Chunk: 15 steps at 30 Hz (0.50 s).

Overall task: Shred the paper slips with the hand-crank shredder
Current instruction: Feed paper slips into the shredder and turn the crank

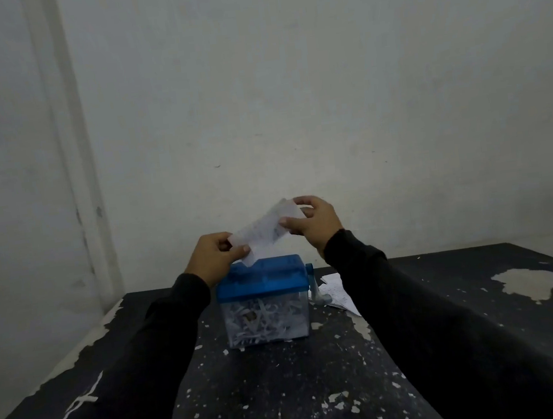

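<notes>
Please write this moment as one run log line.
left hand: pinches slip | right hand: pinches slip | shredder: crank untouched

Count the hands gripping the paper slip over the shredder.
2. The left hand pinches the paper slip at its lower end above the blue shredder; the right hand pinches its upper end.

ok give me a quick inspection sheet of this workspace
surface: dark table, paint chipped in pale patches
job's things: paper slip held above blue-lidded shredder; clear bin holds shreds; crank on its right side; more slips lying beside the crank
clutter: pale flecks across the table
hands: left hand and right hand each pinch one end of the slip
cables: nothing seen
surroundings: plain pale wall
</notes>
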Motion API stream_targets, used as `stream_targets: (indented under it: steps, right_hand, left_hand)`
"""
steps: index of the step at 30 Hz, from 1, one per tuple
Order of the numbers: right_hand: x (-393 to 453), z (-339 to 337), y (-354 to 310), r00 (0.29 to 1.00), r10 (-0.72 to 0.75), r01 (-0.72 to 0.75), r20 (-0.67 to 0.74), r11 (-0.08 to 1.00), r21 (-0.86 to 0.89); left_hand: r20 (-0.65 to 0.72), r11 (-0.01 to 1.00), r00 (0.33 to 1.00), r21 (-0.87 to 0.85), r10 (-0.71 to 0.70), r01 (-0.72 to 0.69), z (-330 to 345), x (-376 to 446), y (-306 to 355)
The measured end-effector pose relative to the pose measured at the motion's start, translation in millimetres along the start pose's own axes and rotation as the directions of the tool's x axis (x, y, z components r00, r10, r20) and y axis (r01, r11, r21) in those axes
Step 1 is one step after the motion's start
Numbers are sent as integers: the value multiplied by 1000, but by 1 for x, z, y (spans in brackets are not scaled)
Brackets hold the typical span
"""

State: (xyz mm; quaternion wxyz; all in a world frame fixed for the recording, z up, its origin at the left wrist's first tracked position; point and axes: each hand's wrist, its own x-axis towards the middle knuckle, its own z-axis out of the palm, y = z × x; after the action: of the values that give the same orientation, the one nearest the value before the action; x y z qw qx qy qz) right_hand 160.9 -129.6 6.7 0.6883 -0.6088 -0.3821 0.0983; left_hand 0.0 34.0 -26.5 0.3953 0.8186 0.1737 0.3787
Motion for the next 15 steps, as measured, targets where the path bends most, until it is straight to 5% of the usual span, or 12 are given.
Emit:
stream_targets:
  steps: [3,6,9,12,15]
  right_hand:
    - [-6,21,8,983,173,-176,56,983,49]
    - [-11,45,13,973,196,-200,120,980,18]
    - [-2,64,22,979,175,-172,103,984,-42]
    - [-12,72,9,986,137,-130,93,989,-73]
    - [-13,68,7,993,98,-90,64,988,-127]
  left_hand:
    - [-87,990,992,-122,-87,76,9,-1,2]
    - [-78,987,993,-143,-90,79,17,0,4]
    - [12,997,1000,80,16,-17,17,-1,7]
    - [77,903,994,417,82,-107,22,-5,13]
    - [-17,924,998,379,62,-51,27,-4,15]
